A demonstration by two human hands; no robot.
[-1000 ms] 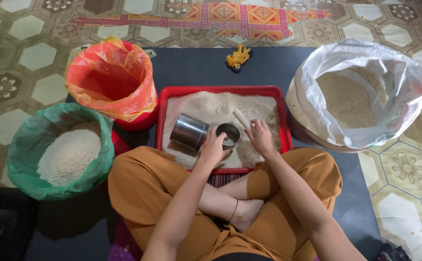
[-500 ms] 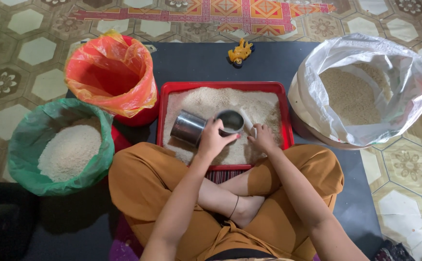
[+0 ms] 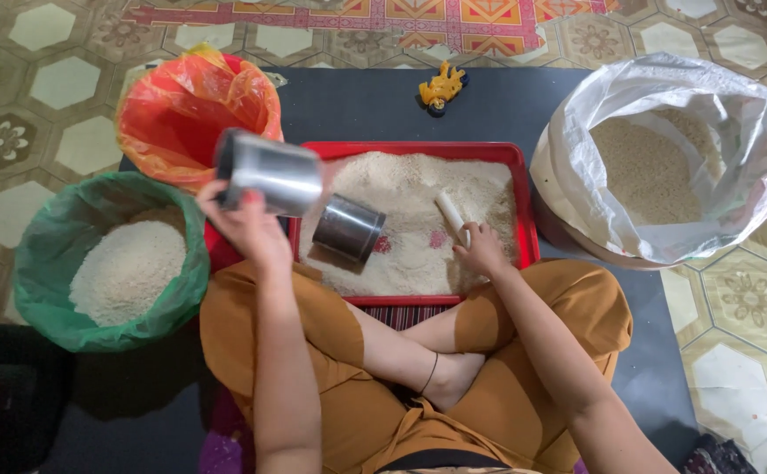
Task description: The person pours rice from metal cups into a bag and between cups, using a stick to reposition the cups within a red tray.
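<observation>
We record a person seated cross-legged in orange trousers (image 3: 524,386) at the near edge of a red tray (image 3: 524,211), which rests on a dark mat (image 3: 374,101) laid over patterned floor tiles (image 3: 23,79). The left hand (image 3: 247,224) is raised left of the tray, its fingers wrapped around a shiny metal cup (image 3: 269,173) that is tipped on its side, its open mouth facing left toward the bins. We cannot tell what the cup contains. A second metal cup (image 3: 348,228) lies tilted on the pale grain (image 3: 410,197) that covers most of the tray floor, near the tray's left side and just right of the held cup. The right hand (image 3: 482,253) rests low on the grain at the tray's near right part, fingers curled narrowly around the near end of a short white stick (image 3: 450,215), which points away toward the far left across the grain. Left of the tray we note a bin lined with an orange bag (image 3: 181,114) at the far side, and nearer, a bin lined with a green bag (image 3: 58,263) holding a mound of white grain. Right of the tray stands a large basket lined with a clear bag (image 3: 708,114), holding tan grain. A small yellow toy (image 3: 440,88) lies on the mat beyond the tray's far edge.
</observation>
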